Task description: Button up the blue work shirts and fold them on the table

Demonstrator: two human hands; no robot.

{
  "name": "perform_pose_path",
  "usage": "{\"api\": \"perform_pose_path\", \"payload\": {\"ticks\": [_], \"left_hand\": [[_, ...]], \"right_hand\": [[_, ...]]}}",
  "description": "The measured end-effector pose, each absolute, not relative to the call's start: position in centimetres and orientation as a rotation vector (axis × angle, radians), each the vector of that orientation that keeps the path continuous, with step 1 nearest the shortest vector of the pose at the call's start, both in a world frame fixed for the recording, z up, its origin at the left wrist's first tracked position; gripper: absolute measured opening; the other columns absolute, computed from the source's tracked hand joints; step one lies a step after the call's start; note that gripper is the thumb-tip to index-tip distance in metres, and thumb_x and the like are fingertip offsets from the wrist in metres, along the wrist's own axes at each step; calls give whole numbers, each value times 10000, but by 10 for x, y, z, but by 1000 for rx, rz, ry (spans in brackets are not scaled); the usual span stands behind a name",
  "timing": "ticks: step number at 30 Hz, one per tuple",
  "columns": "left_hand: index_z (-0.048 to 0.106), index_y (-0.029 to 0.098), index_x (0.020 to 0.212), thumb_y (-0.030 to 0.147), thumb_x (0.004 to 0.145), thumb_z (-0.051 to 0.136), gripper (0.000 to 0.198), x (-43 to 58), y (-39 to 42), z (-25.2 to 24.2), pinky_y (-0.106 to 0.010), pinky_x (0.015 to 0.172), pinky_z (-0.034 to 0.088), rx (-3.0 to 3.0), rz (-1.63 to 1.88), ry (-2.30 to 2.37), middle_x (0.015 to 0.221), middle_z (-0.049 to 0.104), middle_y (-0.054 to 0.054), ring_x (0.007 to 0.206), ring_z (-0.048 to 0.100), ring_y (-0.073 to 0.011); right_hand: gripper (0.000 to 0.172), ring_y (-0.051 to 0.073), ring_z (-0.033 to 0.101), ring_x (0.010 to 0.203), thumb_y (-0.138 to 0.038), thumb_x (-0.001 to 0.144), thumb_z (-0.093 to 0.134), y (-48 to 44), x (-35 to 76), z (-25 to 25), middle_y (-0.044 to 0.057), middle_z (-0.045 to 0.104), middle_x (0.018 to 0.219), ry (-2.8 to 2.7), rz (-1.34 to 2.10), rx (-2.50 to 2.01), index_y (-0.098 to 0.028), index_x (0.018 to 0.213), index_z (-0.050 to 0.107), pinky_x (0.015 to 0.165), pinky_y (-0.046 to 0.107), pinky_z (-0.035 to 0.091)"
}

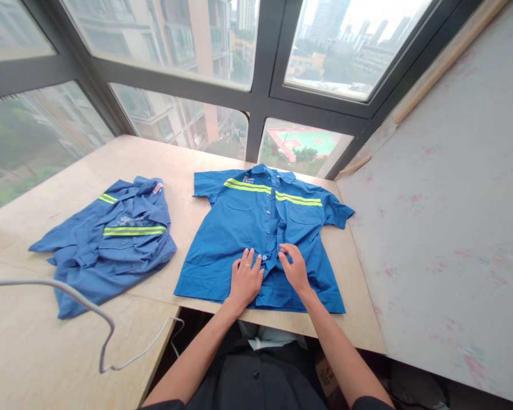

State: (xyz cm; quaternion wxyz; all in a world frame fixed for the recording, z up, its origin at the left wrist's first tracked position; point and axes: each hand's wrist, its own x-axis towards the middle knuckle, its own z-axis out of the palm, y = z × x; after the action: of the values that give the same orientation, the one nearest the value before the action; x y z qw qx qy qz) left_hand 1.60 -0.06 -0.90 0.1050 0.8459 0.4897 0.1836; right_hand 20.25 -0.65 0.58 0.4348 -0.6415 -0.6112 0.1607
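A blue short-sleeved work shirt (243,228) lies front up on the table, collar toward the window, with yellow-green reflective stripes across the chest. Its button front is partly parted, and buttons show down the middle. On the lower front, beside a button, my left hand (247,280) rests with fingers stretched out; one finger wears a ring. Opposite it, my right hand (294,269) has thumb and fingers pinched at the loose edge of the shirt's front opening. The cloth near the hem is rumpled between the two hands.
A second blue work shirt (132,250) lies crumpled on the left of the light wooden table (367,302). A grey cable (106,341) crosses the left front. Dark window frames (260,105) stand behind, and a flowered wall panel (444,228) borders the right side.
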Motion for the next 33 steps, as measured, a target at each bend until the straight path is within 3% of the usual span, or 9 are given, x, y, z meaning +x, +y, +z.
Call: {"api": "perform_pose_path", "payload": {"ticks": [5,9,14,21,27,30,33], "left_hand": [[459,247,1458,498,951,431,567,13,-7,-10,-576,1168,169,2487,450,1495,1562,357,-121,1465,259,-338],[409,252,1490,573,921,449,654,11,-8,-14,-601,1181,114,2507,431,1475,1576,329,-117,1474,229,-347],[376,221,1506,642,901,433,740,2,-11,-16,-594,1185,133,2558,419,1440,1582,310,-129,1474,229,-351],[439,148,1462,510,975,366,612,-33,-9,-23,-486,1178,275,2556,400,1473,1534,395,-146,1441,336,-289],[489,148,1426,532,939,429,623,-65,-22,-24,-533,1160,295,2485,404,1655,1520,409,-172,1430,347,-328],[531,145,1381,543,927,449,609,-64,-23,-17,-563,1126,332,2347,424,1705,1473,477,-180,1402,390,-349],[506,151,1390,508,952,416,572,-50,-18,-7,-502,1119,369,2251,567,1655,1480,474,-157,1424,366,-300]], "right_hand": [[526,308,412,1373,-431,985,430,-27,232,-18,205,460,1468,-1833,189,-1852,-118,1400,503,1118,505,357],[558,334,328,1429,-452,1003,375,-45,243,-33,218,382,1525,-1975,21,-2012,-105,1429,476,1147,558,272],[649,363,229,1465,-511,1002,304,-70,253,-35,245,283,1565,-1818,-133,-2193,-76,1474,402,1141,583,245],[757,405,278,1434,-562,977,218,-120,272,-37,280,330,1528,-1614,-82,-2426,-10,1459,408,1122,606,245],[747,416,352,1391,-578,950,248,-140,273,-38,261,380,1506,-1625,-50,-2448,-51,1437,455,1092,606,291],[655,425,412,1341,-486,943,320,-128,270,-28,281,459,1437,-1633,-64,-2427,-54,1404,492,1065,617,313],[553,393,398,1362,-328,927,372,-96,258,-11,259,448,1455,-1729,-87,-2255,-55,1391,498,1105,594,285]]}}
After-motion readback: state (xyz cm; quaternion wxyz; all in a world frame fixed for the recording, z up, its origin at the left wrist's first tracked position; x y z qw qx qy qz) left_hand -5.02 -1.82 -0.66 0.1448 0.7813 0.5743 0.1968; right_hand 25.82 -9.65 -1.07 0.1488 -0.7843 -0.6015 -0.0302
